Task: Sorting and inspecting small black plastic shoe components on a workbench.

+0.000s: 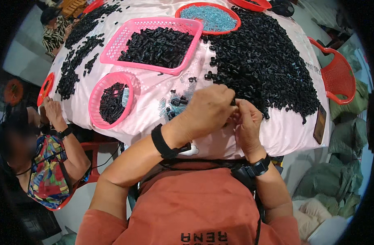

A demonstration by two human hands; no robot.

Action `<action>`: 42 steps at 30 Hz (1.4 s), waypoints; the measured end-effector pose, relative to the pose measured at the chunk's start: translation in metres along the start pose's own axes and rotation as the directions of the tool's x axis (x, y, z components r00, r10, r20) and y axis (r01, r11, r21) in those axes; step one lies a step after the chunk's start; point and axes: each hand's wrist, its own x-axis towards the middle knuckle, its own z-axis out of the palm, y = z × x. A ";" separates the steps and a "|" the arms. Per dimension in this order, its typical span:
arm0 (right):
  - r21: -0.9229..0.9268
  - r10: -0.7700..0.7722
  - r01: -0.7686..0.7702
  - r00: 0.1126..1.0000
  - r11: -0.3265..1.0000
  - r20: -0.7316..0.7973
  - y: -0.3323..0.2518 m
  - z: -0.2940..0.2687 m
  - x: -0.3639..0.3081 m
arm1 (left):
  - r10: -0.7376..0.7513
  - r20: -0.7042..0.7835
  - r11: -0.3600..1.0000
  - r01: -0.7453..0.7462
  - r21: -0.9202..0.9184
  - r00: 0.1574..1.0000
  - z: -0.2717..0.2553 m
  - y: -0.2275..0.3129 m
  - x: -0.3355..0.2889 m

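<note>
My left hand [211,107] and my right hand [249,122] meet over the near part of the table. A small black plastic part [233,101] shows between their fingertips, mostly covered by the left fingers. My left hand is closed on it. My right thumb and fingers are pinched together right beside it, and whatever they grip is too small or hidden to make out. Beyond my hands spreads a large heap of small black plastic parts [260,61]. Left of my left hand lies a scatter of tiny clear-blue pieces [176,107] with a few black parts among them.
A pink rectangular basket [109,51] and a round pink basket [93,102] hold black parts. Farther back stands a red tray [238,25] of clear-blue pieces. A phone [319,124] lies at the right edge. Two people work along the left side; a red chair [340,75] stands right.
</note>
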 end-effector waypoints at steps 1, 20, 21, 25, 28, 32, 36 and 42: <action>0.042 -0.013 0.014 0.999 0.999 -0.038 -0.002 0.006 0.001 | -0.036 -0.041 0.999 0.035 -0.005 0.999 -0.004 -0.006 0.003; 0.019 -0.079 0.081 0.993 0.997 -0.092 0.005 0.001 0.004 | -0.404 0.166 0.893 0.349 0.283 0.900 -0.014 -0.049 -0.010; 0.020 -0.080 0.082 0.993 0.996 -0.092 0.004 0.002 0.004 | -0.403 0.166 0.894 0.348 0.284 0.900 -0.012 -0.053 -0.011; 0.005 -0.077 0.078 0.993 0.997 -0.090 0.003 0.002 0.004 | -0.409 0.151 0.888 0.354 0.294 0.900 -0.009 -0.060 -0.011; 0.003 -0.076 0.077 0.994 0.997 -0.082 0.005 0.001 0.005 | -0.406 0.146 0.898 0.364 0.248 0.902 -0.008 -0.063 -0.011; -0.010 -0.070 0.069 0.994 0.998 -0.089 0.005 0.002 0.005 | -0.313 0.057 0.950 0.311 0.033 0.948 -0.008 -0.057 -0.010; -0.020 -0.070 0.069 0.993 0.997 -0.096 0.005 0.003 0.004 | -0.353 0.074 0.913 0.361 -0.189 0.933 -0.007 -0.039 -0.005; -0.080 -0.109 0.098 0.982 0.992 -0.153 0.005 0.007 0.004 | -0.242 0.019 0.957 0.242 -0.157 0.970 -0.011 -0.038 -0.014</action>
